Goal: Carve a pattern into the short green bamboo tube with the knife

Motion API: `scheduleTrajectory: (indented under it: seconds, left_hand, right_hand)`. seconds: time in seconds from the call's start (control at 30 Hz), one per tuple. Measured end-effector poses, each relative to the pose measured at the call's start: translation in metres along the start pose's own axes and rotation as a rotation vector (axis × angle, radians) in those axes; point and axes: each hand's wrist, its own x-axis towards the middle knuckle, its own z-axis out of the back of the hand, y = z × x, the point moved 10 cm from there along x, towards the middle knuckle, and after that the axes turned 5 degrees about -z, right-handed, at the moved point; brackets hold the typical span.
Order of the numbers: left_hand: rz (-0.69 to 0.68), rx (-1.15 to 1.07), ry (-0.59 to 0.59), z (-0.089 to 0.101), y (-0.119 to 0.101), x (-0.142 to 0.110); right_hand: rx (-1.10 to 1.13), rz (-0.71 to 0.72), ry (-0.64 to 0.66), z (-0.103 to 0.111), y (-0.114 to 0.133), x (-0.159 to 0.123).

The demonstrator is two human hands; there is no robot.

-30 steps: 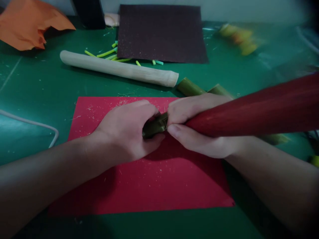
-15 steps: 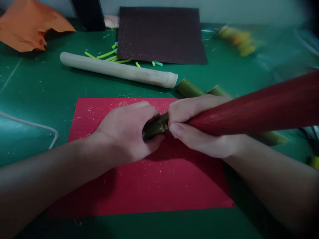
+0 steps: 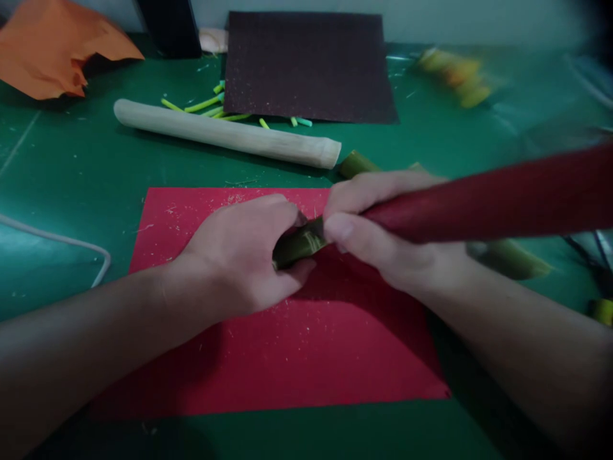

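Note:
My left hand (image 3: 239,249) is wrapped round a short piece of green bamboo (image 3: 299,248) and presses it down over the red sheet (image 3: 287,358). My right hand (image 3: 378,223) grips a tool with a long, thick red handle (image 3: 488,198), which runs off to the right edge. Its working end is hidden under my right fingers, right at the bamboo's near-right end. Fine pale shavings lie scattered over the sheet around both hands.
Beyond the sheet lies a pale peeled bamboo stick (image 3: 230,134). More green bamboo pieces (image 3: 517,259) rest behind my right hand. At the back are a dark sheet (image 3: 311,67), bright green strips (image 3: 204,104) and crumpled orange paper (image 3: 62,45). A white cable (image 3: 57,237) lies left.
My right hand has tilted and its thumb has shifted up, with the red handle's outer end swinging slightly. My left hand and the bamboo have hardly moved.

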Motion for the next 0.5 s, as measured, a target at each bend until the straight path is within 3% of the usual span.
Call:
scheduleTrajectory:
  seconds: [0.07, 0.23, 0.5]
  left_hand:
    - [0.000, 0.015, -0.001, -0.001, 0.000, 0.000]
    - [0.000, 0.030, 0.011, -0.003, 0.000, -0.001]
    - [-0.015, 0.021, 0.027, 0.001, -0.004, 0.003]
  right_hand:
    - [0.048, 0.008, -0.028, 0.003, 0.000, 0.000]
    - [0.039, 0.074, 0.191, -0.015, 0.006, -0.001]
    - [-0.016, 0.193, 0.247, -0.018, 0.014, -0.001]
